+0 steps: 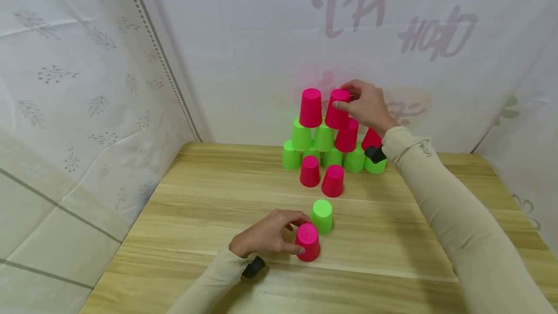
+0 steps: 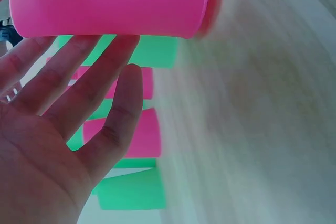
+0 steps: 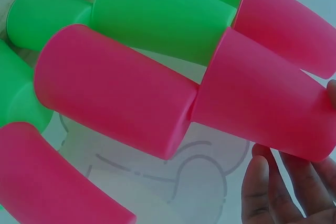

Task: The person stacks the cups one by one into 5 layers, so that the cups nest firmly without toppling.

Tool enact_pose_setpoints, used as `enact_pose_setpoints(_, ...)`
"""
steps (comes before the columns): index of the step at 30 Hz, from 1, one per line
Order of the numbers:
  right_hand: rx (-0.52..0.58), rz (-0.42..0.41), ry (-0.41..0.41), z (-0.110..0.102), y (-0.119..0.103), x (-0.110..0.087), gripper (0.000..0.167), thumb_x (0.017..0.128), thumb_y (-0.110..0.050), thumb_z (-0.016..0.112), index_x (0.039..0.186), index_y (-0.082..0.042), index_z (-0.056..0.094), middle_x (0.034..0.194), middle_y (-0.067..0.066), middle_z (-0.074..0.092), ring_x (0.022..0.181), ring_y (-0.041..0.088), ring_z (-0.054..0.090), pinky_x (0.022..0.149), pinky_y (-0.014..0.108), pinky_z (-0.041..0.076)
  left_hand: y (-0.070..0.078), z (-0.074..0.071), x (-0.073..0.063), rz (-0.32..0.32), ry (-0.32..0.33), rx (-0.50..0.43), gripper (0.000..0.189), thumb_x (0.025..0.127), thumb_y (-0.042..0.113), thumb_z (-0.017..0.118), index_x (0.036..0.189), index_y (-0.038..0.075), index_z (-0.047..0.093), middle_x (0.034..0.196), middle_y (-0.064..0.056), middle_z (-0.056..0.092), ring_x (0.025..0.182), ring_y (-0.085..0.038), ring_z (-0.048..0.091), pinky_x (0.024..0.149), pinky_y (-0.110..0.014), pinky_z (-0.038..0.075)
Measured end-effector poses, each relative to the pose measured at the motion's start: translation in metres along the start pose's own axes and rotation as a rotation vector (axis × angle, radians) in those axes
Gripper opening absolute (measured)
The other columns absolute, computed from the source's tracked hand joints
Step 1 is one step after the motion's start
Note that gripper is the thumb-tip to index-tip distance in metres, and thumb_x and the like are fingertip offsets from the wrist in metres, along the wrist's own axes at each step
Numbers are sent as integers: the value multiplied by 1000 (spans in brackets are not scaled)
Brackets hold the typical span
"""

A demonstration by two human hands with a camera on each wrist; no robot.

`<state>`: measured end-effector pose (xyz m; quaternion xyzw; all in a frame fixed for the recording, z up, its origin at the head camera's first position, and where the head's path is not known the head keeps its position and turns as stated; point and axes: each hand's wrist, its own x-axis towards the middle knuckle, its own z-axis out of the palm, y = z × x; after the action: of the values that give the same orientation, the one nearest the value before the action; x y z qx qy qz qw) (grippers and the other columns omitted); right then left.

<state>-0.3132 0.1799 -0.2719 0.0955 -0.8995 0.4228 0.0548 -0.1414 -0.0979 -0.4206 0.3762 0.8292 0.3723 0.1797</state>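
Upside-down plastic cups in pink and green form a stacked pyramid against the back cloth. My right hand (image 1: 368, 106) grips a pink cup (image 1: 337, 110) on the third level, thumb in front and fingers behind. In the right wrist view, that cup (image 3: 262, 95) rests against the top of a green cup (image 3: 163, 14) and a pink cup (image 3: 115, 90). Beside it stands another pink cup (image 1: 311, 108). Near the front, my left hand (image 1: 271, 232) holds a pink cup (image 1: 308, 243) between thumb and fingers, just before a green cup (image 1: 322, 217).
Two pink cups, one left (image 1: 310, 172) and one right (image 1: 333, 181), stand before the pyramid's green bottom row (image 1: 291, 155). At the second level's right end is a pink cup (image 1: 371, 138), partly behind the right wrist. White printed cloth (image 1: 244, 62) encloses the wooden table (image 1: 209, 193).
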Motion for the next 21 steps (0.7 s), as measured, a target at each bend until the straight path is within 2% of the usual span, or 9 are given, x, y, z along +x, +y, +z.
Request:
enact_pose_setpoints(7, 21, 18, -18, -1, 5, -2, 69, 90, -36, 73, 150, -14, 45, 143, 15, 59, 127, 31, 58, 100, 48, 55, 13, -9, 1, 74, 6, 23, 44, 84, 20, 81, 125, 19, 64, 118, 9, 70, 105, -2, 64, 96, -31, 57)
enact_pose_setpoints(11, 30, 16, -16, -7, 7, -9, 74, 89, -40, 74, 151, -15, 43, 148, 13, 55, 131, 32, 56, 102, 51, 54, 24, -18, 5, 113, -2, 8, 43, 86, 20, 80, 125, 19, 63, 119, 8, 70, 106, -1, 63, 94, -30, 58)
enact_pose_setpoints(18, 7, 3, 21, -26, 7, -27, 67, 90, -43, 70, 147, -15, 49, 145, 9, 58, 127, 31, 58, 101, 53, 53, 45, -48, 17, 169, 30, 46, 47, 86, 23, 79, 129, 18, 60, 121, 8, 69, 107, -4, 64, 90, -24, 56)
enact_pose_setpoints(21, -8, -7, 44, -33, 9, -35, 63, 91, -42, 69, 145, -14, 51, 141, 11, 61, 124, 29, 61, 96, 48, 55, 54, -63, 27, 178, 50, 68, 51, 86, 25, 79, 132, 18, 58, 121, 9, 67, 106, -4, 63, 90, -25, 56)
